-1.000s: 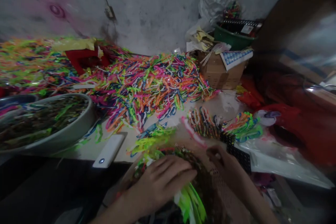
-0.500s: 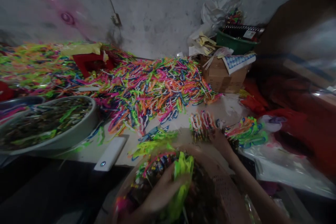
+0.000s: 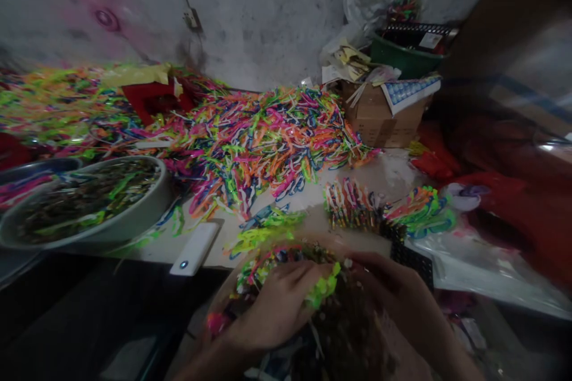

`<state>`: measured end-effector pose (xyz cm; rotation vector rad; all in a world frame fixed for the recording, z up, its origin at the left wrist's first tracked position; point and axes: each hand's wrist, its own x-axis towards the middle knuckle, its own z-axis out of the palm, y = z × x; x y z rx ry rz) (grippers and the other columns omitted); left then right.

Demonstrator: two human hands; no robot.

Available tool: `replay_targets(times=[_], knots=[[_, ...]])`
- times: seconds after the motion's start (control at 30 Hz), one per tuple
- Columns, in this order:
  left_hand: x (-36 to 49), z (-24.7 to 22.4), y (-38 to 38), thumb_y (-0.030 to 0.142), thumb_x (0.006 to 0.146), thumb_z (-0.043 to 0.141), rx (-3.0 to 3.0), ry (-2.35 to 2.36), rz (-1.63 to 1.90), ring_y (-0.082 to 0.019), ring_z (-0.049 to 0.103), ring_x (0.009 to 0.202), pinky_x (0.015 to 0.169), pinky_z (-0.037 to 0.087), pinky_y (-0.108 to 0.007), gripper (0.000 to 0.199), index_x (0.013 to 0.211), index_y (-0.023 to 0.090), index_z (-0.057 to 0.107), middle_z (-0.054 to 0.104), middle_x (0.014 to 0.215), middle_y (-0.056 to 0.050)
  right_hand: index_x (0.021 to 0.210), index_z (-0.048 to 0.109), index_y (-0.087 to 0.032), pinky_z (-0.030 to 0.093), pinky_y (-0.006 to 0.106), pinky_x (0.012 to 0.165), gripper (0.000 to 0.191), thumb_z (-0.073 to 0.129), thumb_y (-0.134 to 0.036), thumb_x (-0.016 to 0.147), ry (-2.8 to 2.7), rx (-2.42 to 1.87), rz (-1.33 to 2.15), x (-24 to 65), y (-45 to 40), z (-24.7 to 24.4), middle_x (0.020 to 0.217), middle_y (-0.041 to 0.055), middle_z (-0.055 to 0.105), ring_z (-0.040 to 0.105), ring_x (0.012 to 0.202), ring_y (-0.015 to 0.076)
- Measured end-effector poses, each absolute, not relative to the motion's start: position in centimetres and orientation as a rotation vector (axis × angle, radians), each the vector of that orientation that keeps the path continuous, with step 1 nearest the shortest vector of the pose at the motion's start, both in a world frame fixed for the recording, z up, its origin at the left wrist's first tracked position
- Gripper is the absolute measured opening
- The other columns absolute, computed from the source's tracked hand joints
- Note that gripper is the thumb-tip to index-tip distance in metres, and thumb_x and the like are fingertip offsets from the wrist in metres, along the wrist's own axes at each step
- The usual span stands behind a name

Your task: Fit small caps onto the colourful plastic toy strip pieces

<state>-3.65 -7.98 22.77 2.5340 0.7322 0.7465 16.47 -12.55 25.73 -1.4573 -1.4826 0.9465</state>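
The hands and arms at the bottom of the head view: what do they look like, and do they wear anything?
They are a person's. The left hand and right hand wear no gloves, and no sleeve shows on the left forearm or right forearm. Dim light and blur leave small details, such as rings, unclear.

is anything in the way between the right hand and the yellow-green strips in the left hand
Nothing visible stands between the right hand and the yellow-green strips held in the left hand; a gap shows there, above the dark heap. The right fingertips are too blurred to judge.
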Motion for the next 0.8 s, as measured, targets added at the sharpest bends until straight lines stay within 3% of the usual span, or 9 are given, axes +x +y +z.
replay_targets(times=[0.17, 0.37, 0.53, 0.67, 0.8], knots=[[-4.5, 24.1, -7.9, 0.014, 0.091, 0.038, 3.02, 0.62, 0.729, -0.02, 0.059, 0.089, 0.079, 0.05, -0.034, 0.029, 0.117, 0.011, 0.051, 0.064, 0.097, -0.008, 0.098, 0.067, -0.022, 0.054, 0.021, 0.075, 0.02, 0.061, -0.03, 0.081, -1.605, -1.453, 0.855, 16.4, -13.5, 25.3, 0.101, 0.0034, 0.071, 0.068, 0.08, 0.0139], [-4.9, 24.6, -8.1, 0.013, 0.094, 0.034, 3.141, 0.593, 0.721, -0.018, 0.058, 0.082, 0.073, 0.05, -0.032, 0.029, 0.116, 0.011, 0.052, 0.062, 0.092, -0.007, 0.098, 0.067, -0.022, 0.055, 0.021, 0.066, 0.02, 0.058, -0.034, 0.084, -1.704, -1.498, 0.654, 16.3, -14.3, 24.5, 0.088, 0.0043, 0.071, 0.067, 0.07, 0.0145], [-4.7, 24.7, -8.2, 0.012, 0.094, 0.034, 3.163, 0.54, 0.824, -0.017, 0.057, 0.077, 0.07, 0.048, -0.03, 0.026, 0.108, 0.012, 0.055, 0.06, 0.084, -0.005, 0.097, 0.068, -0.024, 0.054, 0.022, 0.07, 0.019, 0.056, -0.032, 0.085, -1.81, -1.493, 0.602, 16.1, -14.7, 25.3, 0.09, 0.0037, 0.071, 0.068, 0.077, 0.0156], [-4.2, 24.7, -8.1, 0.013, 0.093, 0.037, 3.154, 0.525, 0.925, -0.017, 0.056, 0.074, 0.069, 0.045, -0.031, 0.021, 0.101, 0.013, 0.057, 0.059, 0.08, -0.004, 0.096, 0.066, -0.024, 0.053, 0.018, 0.063, 0.017, 0.053, -0.031, 0.087, -1.922, -1.496, 0.64, 16.0, -15.1, 25.6, 0.079, -0.0002, 0.07, 0.065, 0.065, 0.0121], [-3.9, 24.5, -8.0, 0.013, 0.091, 0.043, 3.186, 0.478, 0.768, -0.015, 0.053, 0.068, 0.063, 0.041, -0.029, 0.017, 0.103, 0.013, 0.055, 0.056, 0.076, -0.002, 0.096, 0.064, -0.026, 0.051, 0.017, 0.063, 0.017, 0.049, -0.026, 0.089, -2.019, -1.507, 0.6, 15.8, -15.4, 25.0, 0.085, -0.0002, 0.071, 0.067, 0.071, 0.0126]])
